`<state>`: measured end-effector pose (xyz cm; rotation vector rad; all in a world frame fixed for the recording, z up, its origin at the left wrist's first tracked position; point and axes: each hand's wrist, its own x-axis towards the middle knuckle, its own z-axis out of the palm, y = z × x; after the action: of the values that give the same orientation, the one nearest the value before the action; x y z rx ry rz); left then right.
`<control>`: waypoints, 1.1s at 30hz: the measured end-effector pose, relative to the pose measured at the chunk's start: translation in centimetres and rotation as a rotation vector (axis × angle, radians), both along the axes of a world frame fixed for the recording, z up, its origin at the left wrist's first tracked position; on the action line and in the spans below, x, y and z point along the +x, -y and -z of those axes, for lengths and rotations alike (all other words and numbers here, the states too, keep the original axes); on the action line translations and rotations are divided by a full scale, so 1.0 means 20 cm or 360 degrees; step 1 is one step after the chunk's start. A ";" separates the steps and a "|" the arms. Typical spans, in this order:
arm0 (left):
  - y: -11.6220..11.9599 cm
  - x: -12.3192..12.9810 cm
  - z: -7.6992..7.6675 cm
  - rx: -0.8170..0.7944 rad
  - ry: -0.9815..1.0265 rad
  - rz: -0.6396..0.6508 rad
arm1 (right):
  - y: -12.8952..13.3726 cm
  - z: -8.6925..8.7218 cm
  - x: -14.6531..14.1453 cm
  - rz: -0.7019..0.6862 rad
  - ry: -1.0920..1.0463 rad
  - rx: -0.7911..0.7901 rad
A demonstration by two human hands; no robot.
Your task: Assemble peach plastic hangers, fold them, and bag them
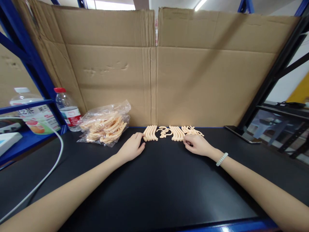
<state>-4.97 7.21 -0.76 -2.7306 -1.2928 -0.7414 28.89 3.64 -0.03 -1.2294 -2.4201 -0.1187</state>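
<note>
My left hand (pixel 131 147) rests on the black tabletop with its fingers stretched out and thumb apart. Its fingertips touch or nearly touch the end of a row of curved beige plastic pieces (pixel 150 133). My right hand (pixel 198 145), with a pale bead bracelet (pixel 222 159) at the wrist, has its fingers curled in beside a second row of the same pieces (pixel 177 133). Whatever its fingers may hold is hidden. Between the rows lie a few loose curved pieces (pixel 164 131). Behind the right hand is a jumbled group of them (pixel 191 130).
A clear plastic bag (pixel 106 124) full of beige pieces lies at the left, near a red-capped bottle (pixel 69 111). A white cable (pixel 59 154) crosses the left side. Cardboard panels (pixel 212 80) stand along the back. A dark flat device (pixel 242 134) lies at the right back.
</note>
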 end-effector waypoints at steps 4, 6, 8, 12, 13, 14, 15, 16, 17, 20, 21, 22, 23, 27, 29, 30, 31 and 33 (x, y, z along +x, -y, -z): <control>0.00 0.00 0.00 -0.0001 0.0013 -0.0007 | 0.00 0.00 0.00 0.0001 -0.0006 -0.0021; 0.00 0.00 0.00 0.0001 0.0022 -0.0009 | -0.01 0.00 0.00 0.0002 -0.0010 -0.0029; 0.01 0.00 0.00 0.0006 0.0034 -0.0009 | -0.01 0.00 0.00 0.0002 -0.0013 -0.0039; 0.01 0.00 0.00 0.0014 0.0045 0.0004 | -0.01 0.00 0.01 0.0002 -0.0014 -0.0059; 0.01 0.00 0.00 0.0013 0.0044 0.0005 | 0.00 0.00 0.01 0.0003 -0.0014 -0.0063; 0.01 0.00 0.00 0.0013 0.0043 0.0007 | 0.00 0.00 0.01 0.0005 -0.0014 -0.0067; 0.01 0.00 0.00 0.0013 0.0043 0.0007 | 0.00 0.00 0.00 0.0005 -0.0014 -0.0071; 0.01 0.00 0.00 0.0014 0.0044 0.0008 | 0.00 0.00 0.00 0.0006 -0.0014 -0.0076; 0.00 0.00 0.00 0.0015 0.0045 0.0008 | 0.00 0.00 0.00 0.0006 -0.0013 -0.0080; 0.00 0.00 0.00 0.0014 0.0040 0.0005 | 0.00 -0.01 0.00 0.0009 -0.0015 -0.0085; 0.00 0.00 0.00 0.0012 0.0033 0.0003 | 0.00 -0.01 0.00 0.0010 -0.0015 -0.0084; 0.00 0.00 0.00 0.0011 0.0026 0.0001 | 0.00 -0.01 0.00 0.0011 -0.0016 -0.0084; 0.01 0.00 0.00 0.0009 0.0019 -0.0001 | 0.00 -0.01 0.00 0.0009 -0.0016 -0.0083; 0.01 0.00 -0.01 0.0005 -0.0001 0.0003 | 0.00 0.00 0.00 0.0004 -0.0016 -0.0076; 0.01 0.00 -0.01 0.0005 -0.0005 0.0008 | 0.00 0.00 0.00 0.0000 -0.0015 -0.0074; 0.01 0.00 -0.01 0.0006 -0.0005 0.0010 | 0.00 0.00 0.00 -0.0002 -0.0015 -0.0074; 0.01 0.00 -0.01 0.0007 -0.0003 0.0011 | 0.00 0.00 0.00 -0.0004 -0.0014 -0.0075; 0.01 0.00 0.00 0.0009 0.0003 0.0014 | 0.00 0.00 0.01 -0.0004 -0.0015 -0.0074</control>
<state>-4.96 7.09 -0.68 -2.7336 -1.2777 -0.7473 28.99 3.70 -0.03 -1.2443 -2.4293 -0.0560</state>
